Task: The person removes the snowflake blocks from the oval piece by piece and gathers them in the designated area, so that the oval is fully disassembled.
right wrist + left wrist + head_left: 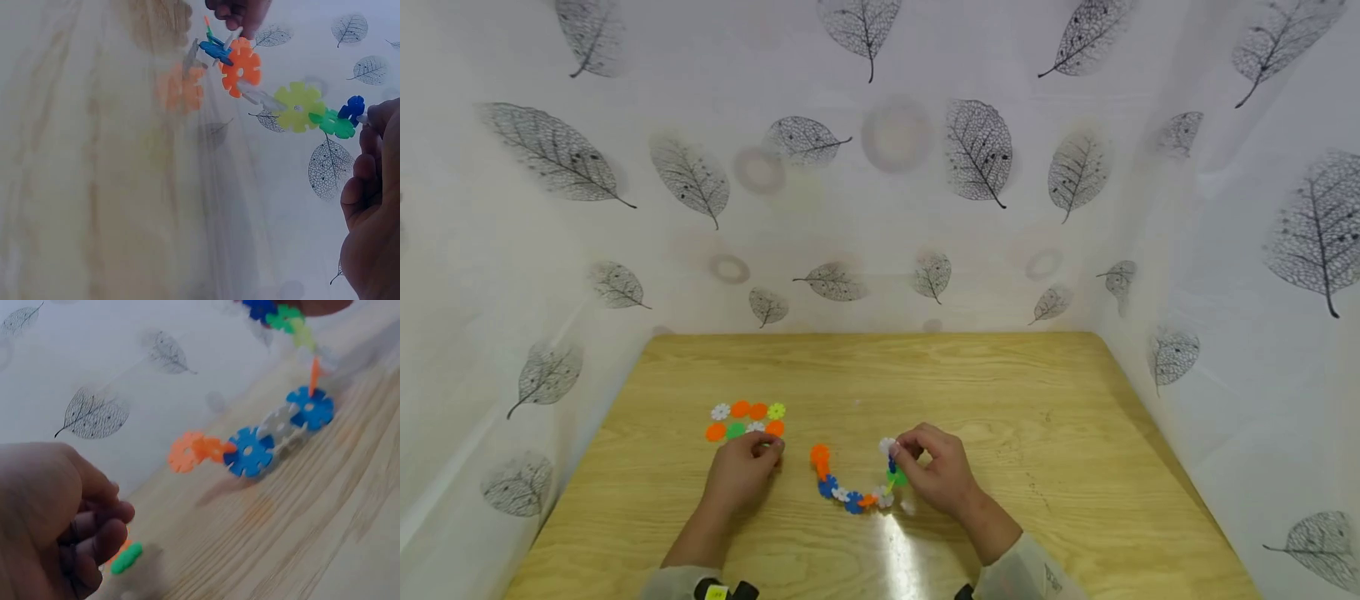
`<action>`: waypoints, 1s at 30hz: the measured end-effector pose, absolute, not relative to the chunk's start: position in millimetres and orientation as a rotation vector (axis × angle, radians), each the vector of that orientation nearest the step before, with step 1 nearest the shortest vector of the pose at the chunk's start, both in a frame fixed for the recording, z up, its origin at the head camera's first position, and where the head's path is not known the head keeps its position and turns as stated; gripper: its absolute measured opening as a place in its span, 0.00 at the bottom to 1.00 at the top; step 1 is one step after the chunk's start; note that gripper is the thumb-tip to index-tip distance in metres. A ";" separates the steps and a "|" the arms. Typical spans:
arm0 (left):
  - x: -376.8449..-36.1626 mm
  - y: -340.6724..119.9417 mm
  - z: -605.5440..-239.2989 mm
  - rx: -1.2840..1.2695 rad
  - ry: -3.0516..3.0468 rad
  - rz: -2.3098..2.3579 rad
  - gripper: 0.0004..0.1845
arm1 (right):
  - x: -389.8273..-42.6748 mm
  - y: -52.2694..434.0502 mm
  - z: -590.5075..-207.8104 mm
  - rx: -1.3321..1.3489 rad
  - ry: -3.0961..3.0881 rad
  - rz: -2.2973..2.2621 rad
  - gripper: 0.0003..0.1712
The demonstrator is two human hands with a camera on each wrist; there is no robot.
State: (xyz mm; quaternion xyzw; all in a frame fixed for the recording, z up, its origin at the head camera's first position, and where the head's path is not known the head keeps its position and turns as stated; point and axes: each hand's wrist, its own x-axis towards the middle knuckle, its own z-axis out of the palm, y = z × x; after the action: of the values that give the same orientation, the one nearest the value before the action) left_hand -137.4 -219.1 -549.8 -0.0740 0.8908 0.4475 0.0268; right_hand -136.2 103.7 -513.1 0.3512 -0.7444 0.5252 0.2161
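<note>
Pale leaf-print curtain (895,221) at back and both sides, wood-grain bench (1037,417) inside it. Right hand (942,471) pinches the white end disc (887,445) of the chain (853,502) between thumb and forefinger. Left hand (741,475) has fingers curled, at the near row of loose discs (741,409); can't tell if it pinches one. Chain bends in a U between the hands: orange at left end, then blue, white, blue, orange, whitish, yellow, green, dark blue, white. Loose discs lie on bench left of chain, orange, white, green, yellow
</note>
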 end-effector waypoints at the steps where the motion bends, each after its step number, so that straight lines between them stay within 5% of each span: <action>1: -135.7 -214.5 -548.1 -0.208 2.733 1.432 0.12 | -135.8 104.0 -513.6 0.968 -2.069 1.457 0.12; 18: -134.0 -122.8 -527.7 0.403 2.531 1.751 0.10 | -136.0 101.4 -511.1 0.958 -2.068 1.406 0.11; 30: -135.3 -102.0 -519.6 0.386 2.543 1.778 0.03 | -146.0 104.1 -530.5 0.965 -2.042 1.380 0.14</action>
State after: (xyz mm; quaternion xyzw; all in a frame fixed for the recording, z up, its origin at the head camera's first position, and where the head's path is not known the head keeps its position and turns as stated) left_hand -135.3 -102.0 -519.6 0.1233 0.8133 0.5686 0.0072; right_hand -146.0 104.1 -530.5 0.3535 -0.7480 0.5056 0.2449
